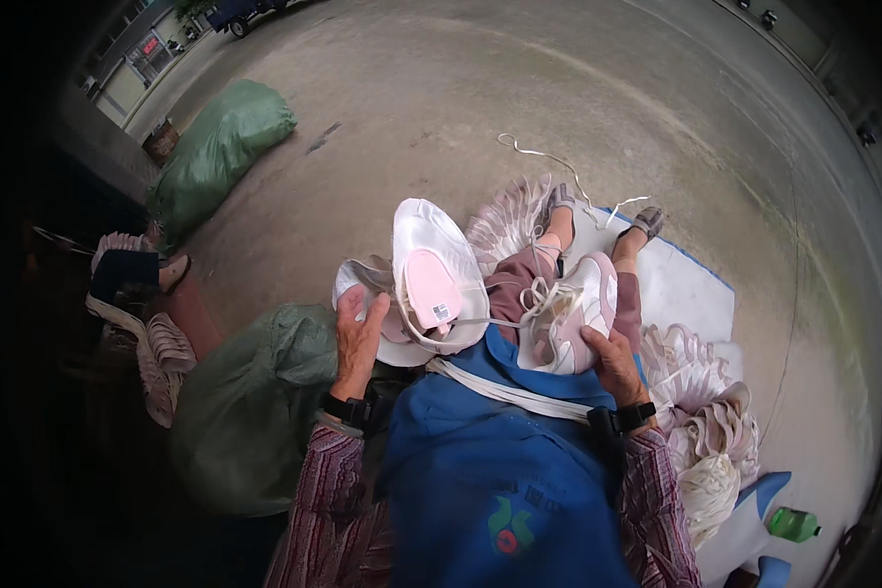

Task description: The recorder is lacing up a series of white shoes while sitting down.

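Observation:
In my left hand [361,338] is the edge of a pale shoe upper [363,272], with the thumb raised beside it. Just right of that hand stands another shoe upper [427,235], its white lining and pink insole-shaped patch turned up. My right hand [612,361] grips a pink-and-white shoe upper [566,318] over my lap, thumb on its side. A white shoelace [534,297] is threaded through its front, and a strand stretches left toward the upturned upper. More white laces [510,394] lie across my blue apron [500,470].
Stacked shoe uppers [505,220] lie beyond my lap, with further stacks [691,367] at right. A loose lace [549,155] trails over the concrete. Green sacks [255,412] [225,137] stand at left, near another person's leg [132,274]. A green bottle [794,524] lies lower right.

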The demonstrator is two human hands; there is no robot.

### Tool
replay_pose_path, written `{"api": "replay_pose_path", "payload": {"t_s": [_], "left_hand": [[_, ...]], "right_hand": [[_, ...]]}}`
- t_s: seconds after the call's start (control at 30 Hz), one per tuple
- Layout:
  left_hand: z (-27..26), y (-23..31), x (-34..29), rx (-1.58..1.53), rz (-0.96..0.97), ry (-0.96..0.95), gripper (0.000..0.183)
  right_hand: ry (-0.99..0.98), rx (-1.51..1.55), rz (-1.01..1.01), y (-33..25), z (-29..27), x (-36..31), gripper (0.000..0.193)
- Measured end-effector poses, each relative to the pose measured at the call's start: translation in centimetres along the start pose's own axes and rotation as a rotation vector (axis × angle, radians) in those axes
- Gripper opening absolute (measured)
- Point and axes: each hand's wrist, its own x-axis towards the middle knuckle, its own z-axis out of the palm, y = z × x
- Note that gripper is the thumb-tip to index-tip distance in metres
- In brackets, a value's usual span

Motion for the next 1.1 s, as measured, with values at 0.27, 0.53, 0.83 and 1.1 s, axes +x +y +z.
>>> {"api": "replay_pose_path", "payload": {"t_s": [0.27, 0.53, 0.83, 1.1], "left_hand": [[4.5, 0.5, -1.1, -0.207, -0.242, -0.362, 0.078], [4.2, -0.7, -1.5, -0.177, -0.171, -0.463, 0.088], [2.8, -0.6, -1.5, -0.209, -0.181, -0.540, 0.094], [2.0, -1.1, -1.7, -0.253, -0.192, -0.539, 0.081]], "right_hand": [[-0.170, 0.062, -0.103, -5.5, 6.9, -0.5, 0.029], [-0.208, -0.357, -0.184, -4.1, 13.1, 2.8, 0.029], [-0.300, -0.736, -0.278, -2.2, 12.8, 4.2, 0.035], [-0.338, -0.582, -0.315, -4.5, 16.2, 3.5, 0.034]]}}
